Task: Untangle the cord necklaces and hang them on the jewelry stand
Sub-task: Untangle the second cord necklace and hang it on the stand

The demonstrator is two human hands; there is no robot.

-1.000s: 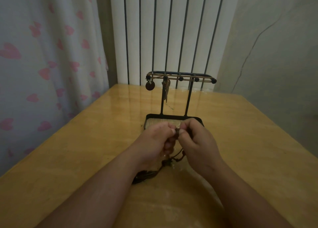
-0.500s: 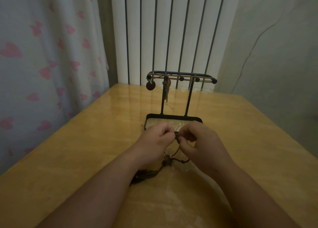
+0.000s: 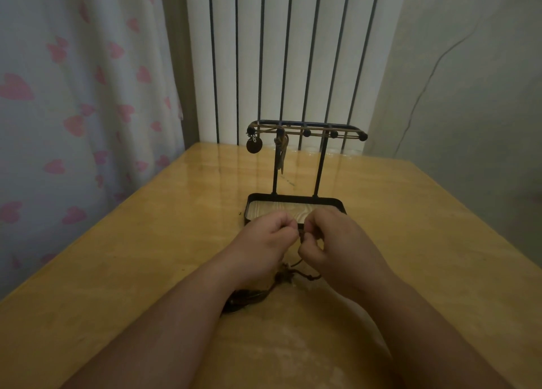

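A dark cord necklace (image 3: 293, 274) hangs between my two hands, its loose end bunched on the table under my left wrist. My left hand (image 3: 264, 244) and my right hand (image 3: 337, 242) both pinch the cord with curled fingers, close together, just in front of the jewelry stand (image 3: 319, 165). The black stand has a top bar with ball-tipped pegs and a tray base. A tan cord necklace (image 3: 281, 151) with a round pendant (image 3: 254, 145) hangs on its left pegs.
The wooden table (image 3: 146, 256) runs to the wall. A white radiator (image 3: 293, 60) stands behind the stand, a heart-print curtain (image 3: 73, 95) hangs at the left, and a plain wall is at the right.
My hands have shifted slightly apart and a little lower while working the cord. The knotted part of the cord hangs lower between them. The stand has not moved.
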